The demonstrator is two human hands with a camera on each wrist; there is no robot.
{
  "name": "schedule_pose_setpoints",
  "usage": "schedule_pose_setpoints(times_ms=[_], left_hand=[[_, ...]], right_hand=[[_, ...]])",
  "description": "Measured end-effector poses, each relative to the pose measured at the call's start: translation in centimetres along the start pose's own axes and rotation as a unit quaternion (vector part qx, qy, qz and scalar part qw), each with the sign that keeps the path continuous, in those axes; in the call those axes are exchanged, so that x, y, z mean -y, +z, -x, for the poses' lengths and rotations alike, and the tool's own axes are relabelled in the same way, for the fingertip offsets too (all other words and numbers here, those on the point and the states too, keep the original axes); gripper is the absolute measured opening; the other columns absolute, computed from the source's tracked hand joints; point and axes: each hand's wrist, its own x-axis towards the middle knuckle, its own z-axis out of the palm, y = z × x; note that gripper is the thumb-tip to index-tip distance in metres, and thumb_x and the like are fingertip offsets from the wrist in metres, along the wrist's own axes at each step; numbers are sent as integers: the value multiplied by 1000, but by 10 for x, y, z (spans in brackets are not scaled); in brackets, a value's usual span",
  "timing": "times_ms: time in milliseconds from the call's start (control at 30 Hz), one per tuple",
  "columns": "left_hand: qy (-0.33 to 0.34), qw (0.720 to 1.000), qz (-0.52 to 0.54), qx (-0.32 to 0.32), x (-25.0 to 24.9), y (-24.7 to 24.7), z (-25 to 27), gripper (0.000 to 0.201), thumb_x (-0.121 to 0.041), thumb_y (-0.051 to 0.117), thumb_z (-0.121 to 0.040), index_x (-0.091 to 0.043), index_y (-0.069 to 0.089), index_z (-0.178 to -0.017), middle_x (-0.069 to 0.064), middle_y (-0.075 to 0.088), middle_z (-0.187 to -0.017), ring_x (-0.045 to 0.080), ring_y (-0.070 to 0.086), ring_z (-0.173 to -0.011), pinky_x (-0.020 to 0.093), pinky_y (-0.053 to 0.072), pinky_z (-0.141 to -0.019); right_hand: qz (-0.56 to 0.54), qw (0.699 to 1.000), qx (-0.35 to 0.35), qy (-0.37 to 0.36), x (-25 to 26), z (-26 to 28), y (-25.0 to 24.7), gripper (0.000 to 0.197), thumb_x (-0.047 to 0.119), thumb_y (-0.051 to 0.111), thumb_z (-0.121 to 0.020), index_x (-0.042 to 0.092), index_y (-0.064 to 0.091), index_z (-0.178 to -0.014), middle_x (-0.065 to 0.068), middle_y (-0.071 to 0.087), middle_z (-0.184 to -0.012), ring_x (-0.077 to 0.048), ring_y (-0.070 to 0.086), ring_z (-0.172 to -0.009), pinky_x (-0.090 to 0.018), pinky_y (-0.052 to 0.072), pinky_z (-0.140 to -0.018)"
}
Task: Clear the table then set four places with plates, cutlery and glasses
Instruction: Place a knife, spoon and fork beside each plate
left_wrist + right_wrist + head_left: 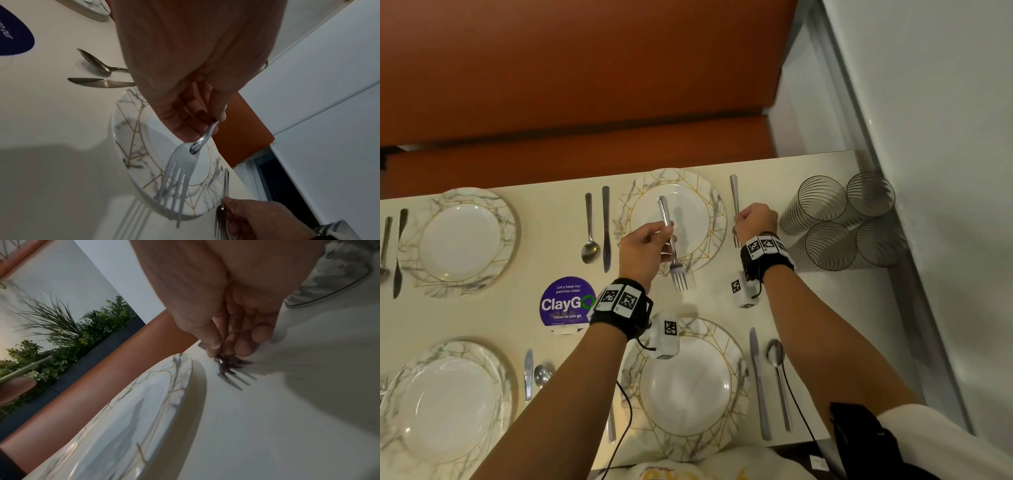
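While four plates and most cutlery lie set, the left hand and right hand each pinch a fork; the glasses wait clustered at the table's far right corner.

table | four plates, knives, spoons, four glasses grouped far right, purple sticker

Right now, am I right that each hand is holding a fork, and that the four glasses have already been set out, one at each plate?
Not quite. The left hand and right hand do each hold a fork, but the four glasses are still clustered together at the table's right end by the wall, as the head view shows.
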Motion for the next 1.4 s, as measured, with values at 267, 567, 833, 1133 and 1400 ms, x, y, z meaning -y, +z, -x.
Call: schedule_pose_setpoints(times_ms=[267,567,833,1133,1400], left_hand=[[3,1000,0,-5,3,-5,2,17,-13,65,-101,-8,75,-113,10,74,-90,20,65,-77,24,60,-66],[-9,1000,16,-4,4,-16,7,16,-2,60,-101,-8,73,-109,13,72,-91,24,64,-78,26,62,-68],[8,999,31,-13,8,-64,16,10,-7,66,-99,-1,71,-106,12,67,-82,21,62,-70,34,62,-69],[13,999,10,-44,17,-190,15,5,-12,72,-96,-14,76,-96,2,75,-83,15,62,-66,32,56,-66],[25,998,-33,-55,20,-307,3,15,-24,67,-100,-11,74,-105,2,76,-85,12,65,-66,26,54,-62]], right_hand=[[11,1000,18,4,2,-6,2,11,16,70,-89,7,76,-87,-14,75,-82,-29,74,-75,-39,63,-76],[-4,988,-84,-131,22,39,-13,16,11,62,-92,10,71,-105,-10,71,-103,-24,68,-92,-27,53,-75],[-72,956,112,-261,71,142,40,13,23,67,-92,19,71,-104,7,68,-83,-3,61,-70,-18,47,-67],[-91,946,206,-231,128,231,129,15,27,69,-92,13,70,-97,2,74,-78,-9,71,-69,-26,55,-72],[-85,938,239,-236,201,264,205,14,17,74,-89,10,75,-101,-5,76,-89,-17,73,-84,-28,58,-80]])
